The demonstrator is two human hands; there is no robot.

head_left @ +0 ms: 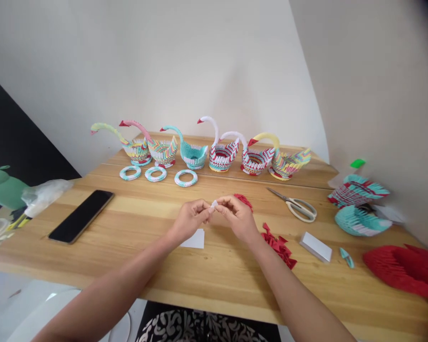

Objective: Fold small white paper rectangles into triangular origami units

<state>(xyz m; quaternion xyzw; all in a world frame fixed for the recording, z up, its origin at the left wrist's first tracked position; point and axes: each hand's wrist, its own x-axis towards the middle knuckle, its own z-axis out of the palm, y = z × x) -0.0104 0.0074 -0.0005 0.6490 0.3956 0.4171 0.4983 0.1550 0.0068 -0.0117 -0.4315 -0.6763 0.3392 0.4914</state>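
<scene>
Both hands, left hand (190, 218) and right hand (237, 214), pinch a small white paper piece (214, 204) above the tabletop (135, 228) centre, apparently mid-fold; finishing the crease likely needs firm fingertip pressure. White slips (196, 240) lie beneath.

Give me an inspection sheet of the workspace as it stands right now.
Surface: wooden table, light grain.
Job's things: small white paper piece pinched between both hands; white paper slip under the left wrist; red folded pieces beside the right hand.
Clutter: six paper swans in a row, three paper rings, scissors, phone, white paper stack, part-built paper bodies, red paper heap.
Grippers: left hand and right hand both closed on the piece.
Cables: nothing seen.
Surroundings: white wall; plastic bag at left.
</scene>
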